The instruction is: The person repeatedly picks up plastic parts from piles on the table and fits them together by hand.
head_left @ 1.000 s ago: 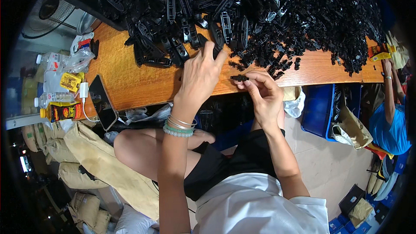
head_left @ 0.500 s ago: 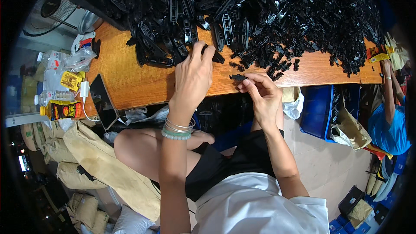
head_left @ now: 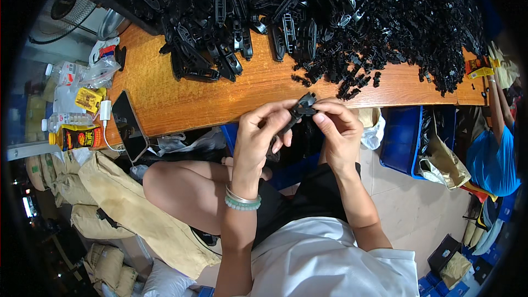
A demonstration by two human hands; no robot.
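Black plastic clip [head_left: 300, 111] pinched between two hands.
Left hand [head_left: 263, 132] and right hand [head_left: 338, 132] both grip it at the wooden table [head_left: 181, 96] edge.

The person wears a white short-sleeved shirt [head_left: 330, 264] and black shorts [head_left: 297, 203], with forearms and knees bare. Just below the left hand [head_left: 258, 137], the wrist carries a thin silver bangle [head_left: 242, 197] and a pale green bead bracelet [head_left: 242, 204]. The right hand [head_left: 341, 132] and its wrist are bare.
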